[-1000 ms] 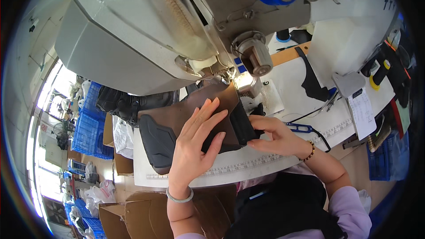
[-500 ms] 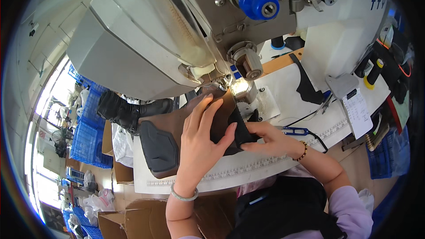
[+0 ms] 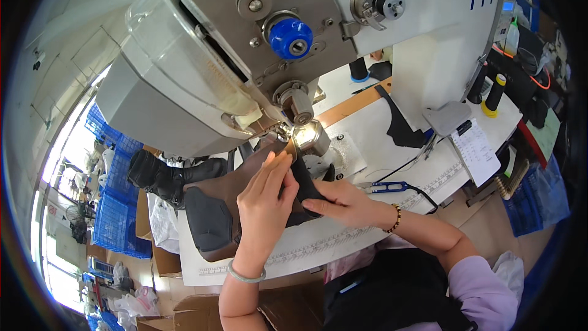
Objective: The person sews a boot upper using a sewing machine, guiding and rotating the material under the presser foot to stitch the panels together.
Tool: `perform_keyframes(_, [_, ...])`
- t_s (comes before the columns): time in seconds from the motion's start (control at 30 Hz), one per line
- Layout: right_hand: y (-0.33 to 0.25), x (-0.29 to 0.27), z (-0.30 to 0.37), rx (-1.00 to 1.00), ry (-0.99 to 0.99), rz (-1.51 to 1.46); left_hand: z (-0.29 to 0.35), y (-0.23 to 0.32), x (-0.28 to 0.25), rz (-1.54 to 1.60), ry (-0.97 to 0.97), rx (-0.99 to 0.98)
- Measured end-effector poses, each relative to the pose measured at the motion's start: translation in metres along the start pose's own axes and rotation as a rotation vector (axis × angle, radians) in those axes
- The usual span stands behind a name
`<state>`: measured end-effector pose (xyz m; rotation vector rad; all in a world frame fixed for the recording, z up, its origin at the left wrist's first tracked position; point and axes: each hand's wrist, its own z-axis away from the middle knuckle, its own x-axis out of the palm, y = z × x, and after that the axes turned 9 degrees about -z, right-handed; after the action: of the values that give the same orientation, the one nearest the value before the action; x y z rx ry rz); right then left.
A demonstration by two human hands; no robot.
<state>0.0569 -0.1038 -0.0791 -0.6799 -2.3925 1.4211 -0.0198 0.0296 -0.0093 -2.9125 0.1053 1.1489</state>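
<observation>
a: where are the hands?
b: both on the brown shoe upper [image 3: 233, 202]. the left hand [image 3: 264, 205] lies flat across it, fingers stretched and pressed down toward the needle area, not gripping anything. the right hand [image 3: 340, 202] pinches the upper's dark edge from the side, thumb and fingers closed on it.

a: and the upper itself?
b: under the left palm, on the white work table [image 3: 392, 141], its front end tucked right beneath the head of the industrial sewing machine [image 3: 257, 55]. a dark grey padded panel shows at the end nearest the left wrist.

a: what's close by?
b: blue-handled thread snips [image 3: 387, 187] lie just beyond the right wrist. a measuring tape strip [image 3: 343, 240] runs along the table edge below both hands. a beaded bracelet [image 3: 395, 219] sits on the right wrist, a pale bangle [image 3: 245, 276] on the left. farther past the right hand, a printed paper sheet [image 3: 474, 150] hangs at the table corner. a black boot [image 3: 165, 175] rests beyond the left hand.
</observation>
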Motion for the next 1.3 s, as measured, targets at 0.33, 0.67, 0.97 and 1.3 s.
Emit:
perform_keyframes(0.33, [0.008,-0.008,-0.005,-0.159,-0.121,0.172,0.001,-0.005,0.005,-0.088,0.069,0.080])
perform_keyframes(0.67, [0.015,-0.006,-0.004,-0.214,-0.167,0.133,0.002,-0.001,0.001,-0.051,0.045,0.022])
perform_keyframes(0.97, [0.012,-0.009,-0.012,-0.149,-0.131,-0.027,-0.004,-0.005,0.007,-0.028,0.048,-0.019])
perform_keyframes(1.3, [0.018,-0.015,-0.006,-0.123,-0.002,0.197,-0.015,0.005,0.015,0.018,-0.011,-0.069])
